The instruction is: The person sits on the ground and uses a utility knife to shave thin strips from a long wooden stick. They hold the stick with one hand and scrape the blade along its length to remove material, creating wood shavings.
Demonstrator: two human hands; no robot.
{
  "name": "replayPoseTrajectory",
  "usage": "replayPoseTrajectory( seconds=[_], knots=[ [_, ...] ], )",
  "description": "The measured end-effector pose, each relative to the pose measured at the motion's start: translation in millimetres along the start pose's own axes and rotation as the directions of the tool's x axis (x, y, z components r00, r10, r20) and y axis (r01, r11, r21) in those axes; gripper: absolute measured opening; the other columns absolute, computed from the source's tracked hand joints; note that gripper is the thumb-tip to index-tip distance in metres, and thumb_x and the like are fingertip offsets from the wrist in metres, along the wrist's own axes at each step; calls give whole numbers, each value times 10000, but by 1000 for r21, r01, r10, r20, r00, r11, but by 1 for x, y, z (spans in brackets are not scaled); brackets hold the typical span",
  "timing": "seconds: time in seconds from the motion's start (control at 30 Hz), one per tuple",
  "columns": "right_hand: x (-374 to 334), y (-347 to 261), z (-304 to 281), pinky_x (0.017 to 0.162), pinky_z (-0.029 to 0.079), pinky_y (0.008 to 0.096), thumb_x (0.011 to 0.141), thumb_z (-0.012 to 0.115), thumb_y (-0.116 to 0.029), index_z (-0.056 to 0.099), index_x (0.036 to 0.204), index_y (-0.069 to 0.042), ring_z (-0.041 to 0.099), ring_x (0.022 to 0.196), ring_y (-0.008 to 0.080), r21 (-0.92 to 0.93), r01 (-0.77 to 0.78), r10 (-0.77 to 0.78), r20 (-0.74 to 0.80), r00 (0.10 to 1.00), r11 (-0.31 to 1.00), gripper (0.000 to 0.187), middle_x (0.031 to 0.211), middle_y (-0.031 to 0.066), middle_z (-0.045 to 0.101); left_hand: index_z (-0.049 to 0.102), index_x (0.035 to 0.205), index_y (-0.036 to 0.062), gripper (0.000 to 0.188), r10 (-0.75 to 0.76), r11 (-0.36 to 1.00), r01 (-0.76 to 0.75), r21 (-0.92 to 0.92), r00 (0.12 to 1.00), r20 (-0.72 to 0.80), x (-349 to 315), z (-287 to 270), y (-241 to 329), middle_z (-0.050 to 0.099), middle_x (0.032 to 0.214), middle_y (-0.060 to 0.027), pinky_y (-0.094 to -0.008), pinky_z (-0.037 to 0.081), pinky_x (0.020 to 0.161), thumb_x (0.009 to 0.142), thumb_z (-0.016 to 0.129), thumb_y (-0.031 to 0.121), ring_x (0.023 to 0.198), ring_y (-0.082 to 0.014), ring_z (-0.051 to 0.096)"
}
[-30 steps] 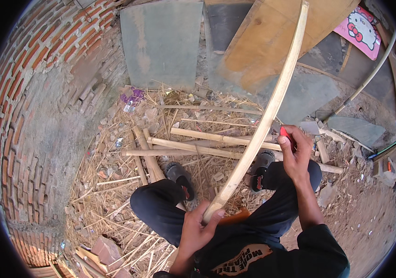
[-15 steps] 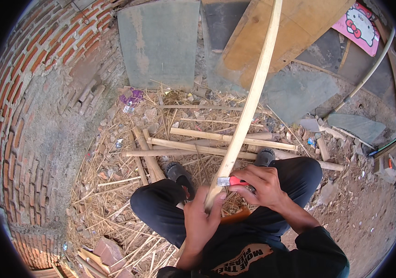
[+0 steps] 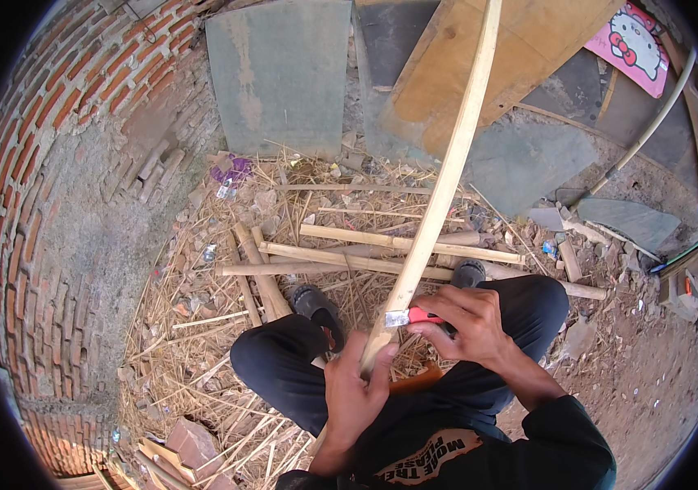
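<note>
A long pale bamboo strip (image 3: 439, 196) slants up from between my legs toward the far boards. My left hand (image 3: 355, 392) is closed round its near end, thumb lying along the strip. In my right hand (image 3: 473, 325) is a knife with a red handle (image 3: 421, 315), gripped in curled fingers. Its short, broad metal blade (image 3: 396, 318) lies across the strip, just above my left hand. My left fingers' undersides are hidden behind the strip.
Cut bamboo pieces (image 3: 414, 243) lie on ground littered with shavings (image 3: 218, 376) beyond my shoes (image 3: 316, 309). A brick wall (image 3: 47, 245) rises at left. Grey panels (image 3: 280, 82) and a brown board (image 3: 512, 57) lean at the back. A broken brick (image 3: 190, 445) lies at lower left.
The bamboo strip has shifted very slightly, its upper part a little to the right. Both hands keep nearly the same place, and the blade stays against the strip.
</note>
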State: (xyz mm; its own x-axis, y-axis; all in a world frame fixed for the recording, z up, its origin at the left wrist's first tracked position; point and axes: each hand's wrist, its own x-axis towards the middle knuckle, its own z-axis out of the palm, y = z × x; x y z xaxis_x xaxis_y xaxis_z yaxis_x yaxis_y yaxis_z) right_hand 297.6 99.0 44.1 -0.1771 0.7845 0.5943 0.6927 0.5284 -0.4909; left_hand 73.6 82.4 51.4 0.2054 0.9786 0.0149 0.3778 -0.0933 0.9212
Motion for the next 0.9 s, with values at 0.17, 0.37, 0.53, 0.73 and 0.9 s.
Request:
replayPoseTrajectory(
  seconds=[0.17, 0.37, 0.53, 0.73, 0.9],
  knots=[
    [0, 2, -4, 510, 488, 336, 842, 924, -314, 834, 1062, -131, 637, 561, 189, -52, -14, 13, -7, 1000, 999, 300, 747, -3, 667, 631, 1014, 28, 207, 23, 1000, -23, 4, 1000, 1, -1, -1, 2, 672, 689, -138, -361, 473, 516, 1048, 761, 186, 535, -259, 684],
    [1, 3, -4, 507, 480, 332, 821, 937, -309, 836, 1053, -132, 629, 556, 183, -64, 0, -1, -26, 1000, 998, 309, 734, -7, 653, 638, 1011, 16, 205, -2, 1000, 2, -1, 1000, 14, -4, -3, 5, 656, 671, -113, -329, 451, 513, 1050, 761, 175, 546, -183, 635],
    [4, 3, -6, 507, 480, 333, 817, 938, -304, 835, 1044, -124, 633, 559, 189, -79, 19, -21, -24, 1000, 997, 307, 725, 1, 648, 634, 1001, 25, 200, -11, 1000, 11, 9, 1000, 25, -6, -6, 5, 666, 671, -127, -344, 470, 502, 1048, 763, 170, 522, -225, 685],
    [4, 12, -2, 520, 483, 340, 822, 931, -292, 831, 1045, -120, 639, 567, 201, -68, 12, -17, -75, 997, 998, 299, 736, 9, 654, 643, 988, 4, 229, -63, 998, 64, -30, 998, 11, -13, -7, 5, 596, 658, -34, -274, 383, 541, 1055, 768, 183, 623, -41, 482],
    [6, 14, -7, 535, 484, 351, 826, 925, -280, 823, 1067, -113, 642, 575, 211, -77, -15, 14, -21, 1000, 997, 311, 760, 14, 658, 621, 986, 28, 218, -27, 999, 26, 21, 999, 18, -19, -10, -13, 657, 668, -134, -351, 466, 505, 1036, 777, 172, 524, -222, 678]
  ],
)
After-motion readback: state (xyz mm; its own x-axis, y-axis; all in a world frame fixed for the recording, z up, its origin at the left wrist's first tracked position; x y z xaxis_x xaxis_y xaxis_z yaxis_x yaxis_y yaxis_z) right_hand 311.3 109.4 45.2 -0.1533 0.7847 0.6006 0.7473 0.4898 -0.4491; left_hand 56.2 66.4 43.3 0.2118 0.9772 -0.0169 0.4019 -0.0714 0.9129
